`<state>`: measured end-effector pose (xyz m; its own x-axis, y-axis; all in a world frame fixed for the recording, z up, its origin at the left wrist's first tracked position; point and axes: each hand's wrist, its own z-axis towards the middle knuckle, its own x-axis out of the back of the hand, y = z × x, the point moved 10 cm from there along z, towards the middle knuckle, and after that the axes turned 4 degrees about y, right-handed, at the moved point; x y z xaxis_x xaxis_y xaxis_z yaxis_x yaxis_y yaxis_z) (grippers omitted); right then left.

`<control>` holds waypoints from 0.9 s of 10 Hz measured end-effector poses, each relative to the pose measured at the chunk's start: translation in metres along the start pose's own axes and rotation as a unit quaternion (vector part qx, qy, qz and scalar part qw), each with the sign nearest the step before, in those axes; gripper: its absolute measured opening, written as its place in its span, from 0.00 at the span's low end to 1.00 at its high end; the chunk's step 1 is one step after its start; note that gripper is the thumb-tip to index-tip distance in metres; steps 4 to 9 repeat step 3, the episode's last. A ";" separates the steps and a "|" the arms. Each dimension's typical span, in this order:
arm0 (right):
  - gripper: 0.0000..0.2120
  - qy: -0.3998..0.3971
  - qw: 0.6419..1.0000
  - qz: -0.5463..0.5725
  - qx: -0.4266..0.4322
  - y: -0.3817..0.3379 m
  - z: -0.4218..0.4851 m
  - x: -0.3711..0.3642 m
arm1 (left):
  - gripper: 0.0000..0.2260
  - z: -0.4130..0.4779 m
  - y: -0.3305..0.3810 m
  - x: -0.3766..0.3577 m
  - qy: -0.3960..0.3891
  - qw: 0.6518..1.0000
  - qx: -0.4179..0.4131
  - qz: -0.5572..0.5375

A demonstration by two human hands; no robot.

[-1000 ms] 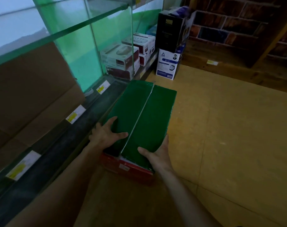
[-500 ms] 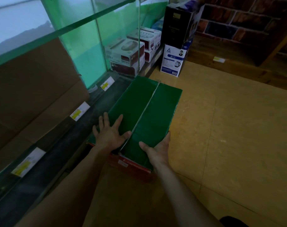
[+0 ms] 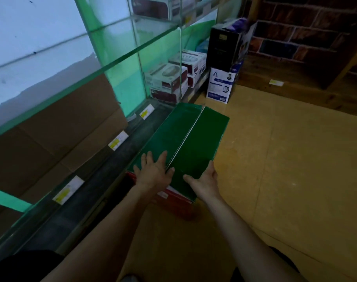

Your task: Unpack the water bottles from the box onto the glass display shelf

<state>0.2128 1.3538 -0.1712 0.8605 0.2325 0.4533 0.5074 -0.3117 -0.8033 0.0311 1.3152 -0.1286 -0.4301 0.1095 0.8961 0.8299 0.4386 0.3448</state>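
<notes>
A box (image 3: pixel 202 135) with two closed green top flaps and red sides stands on the floor beside the glass display shelf (image 3: pixel 120 55). My left hand (image 3: pixel 153 171) lies flat with straight fingers on the near end of the left flap, by the centre seam. My right hand (image 3: pixel 204 181) touches the near right corner of the right flap, thumb on top and fingers along the edge. The flaps hide whatever is inside; no water bottles show.
The lowest shelf holds large brown cardboard boxes (image 3: pixel 57 135) and white-and-red appliance boxes (image 3: pixel 167 82). Price tags (image 3: pixel 118 140) line its dark front rail. A black box (image 3: pixel 224 47) sits on a white kettle box (image 3: pixel 221 84) on the floor ahead. Yellow floor lies to the right.
My left hand has slid from the box's left edge onto the top of the left flap and flattened. The right hand stays at the near right corner. The view has tilted up.
</notes>
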 end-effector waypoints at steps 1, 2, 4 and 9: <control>0.49 -0.016 0.999 -0.012 0.030 -0.016 -0.011 0.006 | 0.32 -0.012 0.014 0.013 -0.004 1.000 -0.015 0.015; 0.43 -0.014 0.997 -0.030 0.070 -0.032 -0.017 0.014 | 0.33 -0.019 0.023 0.020 -0.007 1.000 -0.007 -0.014; 0.39 0.007 0.996 -0.043 0.082 -0.042 -0.021 0.016 | 0.32 -0.017 0.022 0.021 0.003 0.999 0.001 -0.038; 0.39 0.007 0.996 -0.043 0.082 -0.042 -0.021 0.016 | 0.32 -0.017 0.022 0.021 0.003 0.999 0.001 -0.038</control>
